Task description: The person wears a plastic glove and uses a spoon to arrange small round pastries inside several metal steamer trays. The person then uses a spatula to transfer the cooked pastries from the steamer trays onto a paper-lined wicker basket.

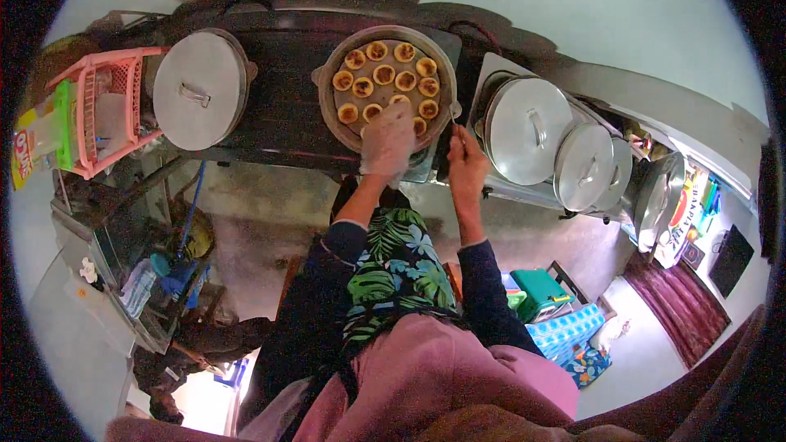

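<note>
Round pastries with browned tops sit spread over a wide, round metal pan. My left hand, in a clear plastic glove, reaches over the pan's near edge. Its fingers are bunched together and point down among the nearest pastries; what lies between them is hidden. Just outside the pan's right rim, my right hand is closed around the handle of a small metal spatula. The spatula's pale, rounded end points up beside the rim.
Left of the pan on the dark stove stands a lidded pan. More lidded pans line the right. A pink plastic basket is at far left. A person shows at lower left. A green box stands lower right.
</note>
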Available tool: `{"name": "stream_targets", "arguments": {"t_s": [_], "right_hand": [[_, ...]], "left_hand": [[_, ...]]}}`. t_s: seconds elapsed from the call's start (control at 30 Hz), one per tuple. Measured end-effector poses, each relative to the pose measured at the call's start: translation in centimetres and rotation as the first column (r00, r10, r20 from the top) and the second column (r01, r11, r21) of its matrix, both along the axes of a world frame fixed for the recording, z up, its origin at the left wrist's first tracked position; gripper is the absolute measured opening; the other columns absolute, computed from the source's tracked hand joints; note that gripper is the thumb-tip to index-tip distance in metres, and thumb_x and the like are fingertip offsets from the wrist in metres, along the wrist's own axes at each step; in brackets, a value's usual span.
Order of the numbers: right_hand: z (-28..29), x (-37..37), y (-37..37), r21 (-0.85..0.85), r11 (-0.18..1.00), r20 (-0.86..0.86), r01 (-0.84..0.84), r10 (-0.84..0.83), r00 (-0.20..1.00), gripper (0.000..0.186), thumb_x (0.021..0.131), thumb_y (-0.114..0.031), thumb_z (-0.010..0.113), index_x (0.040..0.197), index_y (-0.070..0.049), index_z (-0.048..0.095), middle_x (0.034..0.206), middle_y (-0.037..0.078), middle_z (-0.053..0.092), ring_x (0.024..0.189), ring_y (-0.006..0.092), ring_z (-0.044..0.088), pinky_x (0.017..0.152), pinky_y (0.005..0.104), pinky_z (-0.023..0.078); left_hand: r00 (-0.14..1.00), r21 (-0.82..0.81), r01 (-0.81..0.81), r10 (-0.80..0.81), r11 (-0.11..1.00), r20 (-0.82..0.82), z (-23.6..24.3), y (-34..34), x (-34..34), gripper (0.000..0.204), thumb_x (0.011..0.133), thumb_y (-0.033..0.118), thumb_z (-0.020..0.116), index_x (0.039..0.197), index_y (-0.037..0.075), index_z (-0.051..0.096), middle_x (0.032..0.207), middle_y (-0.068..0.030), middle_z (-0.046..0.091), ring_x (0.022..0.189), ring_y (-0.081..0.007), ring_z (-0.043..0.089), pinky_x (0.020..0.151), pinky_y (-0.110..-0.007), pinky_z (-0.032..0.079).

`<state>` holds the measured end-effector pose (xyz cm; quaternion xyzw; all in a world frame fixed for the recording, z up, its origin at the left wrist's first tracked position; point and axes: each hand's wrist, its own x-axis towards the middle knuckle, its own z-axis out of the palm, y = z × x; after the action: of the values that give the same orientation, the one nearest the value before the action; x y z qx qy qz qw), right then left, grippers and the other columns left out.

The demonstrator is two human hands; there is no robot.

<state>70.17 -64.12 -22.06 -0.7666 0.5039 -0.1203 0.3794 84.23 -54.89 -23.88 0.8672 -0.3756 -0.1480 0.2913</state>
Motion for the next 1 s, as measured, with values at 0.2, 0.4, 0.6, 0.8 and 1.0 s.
{"name": "stream_targets", "arguments": {"t_s": [0.2, 0.4, 0.6, 0.8, 1.0], "right_hand": [[0.4, 1.0, 0.1, 0.160, 0.986, 0.107, 0.040, -0.058, 0.993, 0.025, 0.088, -0.013, 0.061, 0.110, -0.003, 0.064, 0.094, 0.016, 0.069, 0.079, 0.0281, 0.067, 0.071, 0.0365, 0.051], [1.8, -1.0, -0.7, 0.164, 0.983, 0.069, 0.086, -0.099, 0.993, 0.028, 0.088, -0.013, 0.060, 0.114, -0.002, 0.063, 0.085, 0.011, 0.066, 0.070, 0.0174, 0.061, 0.064, 0.0306, 0.049], [-0.7, 3.4, -3.3, -0.009, 1.000, 0.013, 0.010, -0.010, 1.000, 0.025, 0.087, -0.015, 0.062, 0.109, -0.004, 0.065, 0.094, 0.018, 0.068, 0.076, 0.0278, 0.067, 0.066, 0.0371, 0.052], [0.4, 2.9, -1.9, 0.082, 0.996, 0.208, -0.029, 0.012, 0.978, 0.030, 0.089, -0.010, 0.061, 0.117, -0.003, 0.063, 0.083, 0.004, 0.065, 0.064, 0.0071, 0.053, 0.058, 0.0228, 0.046], [-0.5, 5.5, -2.7, -0.035, 0.996, 0.064, -0.081, 0.083, 0.995, 0.025, 0.086, -0.019, 0.063, 0.109, -0.008, 0.064, 0.084, 0.016, 0.067, 0.073, 0.0321, 0.066, 0.063, 0.0389, 0.051]], "left_hand": [[0.996, 0.016, -0.053, 0.054, 0.998, -0.070, -2.4, -4.4, 0.3, 0.010, 0.075, 0.009, 0.056, 0.081, 0.002, 0.060, 0.086, -0.0171, 0.062, 0.079, -0.0366, 0.061, 0.069, -0.046, 0.050], [0.997, 0.115, -0.011, 0.020, 0.993, -0.080, 0.4, -3.6, 0.9, 0.024, 0.083, 0.014, 0.049, 0.099, 0.004, 0.063, 0.100, -0.0187, 0.062, 0.093, -0.0366, 0.060, 0.081, -0.048, 0.049], [0.988, 0.026, -0.030, 0.034, 0.999, -0.148, -0.4, -6.6, 2.3, 0.018, 0.082, 0.015, 0.049, 0.086, 0.002, 0.061, 0.090, -0.0181, 0.063, 0.089, -0.0365, 0.061, 0.079, -0.047, 0.049], [0.998, 0.145, 0.055, -0.054, 0.988, -0.015, -4.4, -7.2, 3.8, 0.016, 0.079, 0.013, 0.050, 0.085, 0.004, 0.062, 0.087, -0.0172, 0.063, 0.085, -0.0368, 0.061, 0.077, -0.046, 0.050], [0.982, -0.090, -0.189, 0.187, 0.978, -0.021, -3.5, -5.0, 4.4, 0.019, 0.080, 0.015, 0.055, 0.093, 0.006, 0.066, 0.099, -0.0154, 0.064, 0.099, -0.0337, 0.057, 0.087, -0.044, 0.045]]}}
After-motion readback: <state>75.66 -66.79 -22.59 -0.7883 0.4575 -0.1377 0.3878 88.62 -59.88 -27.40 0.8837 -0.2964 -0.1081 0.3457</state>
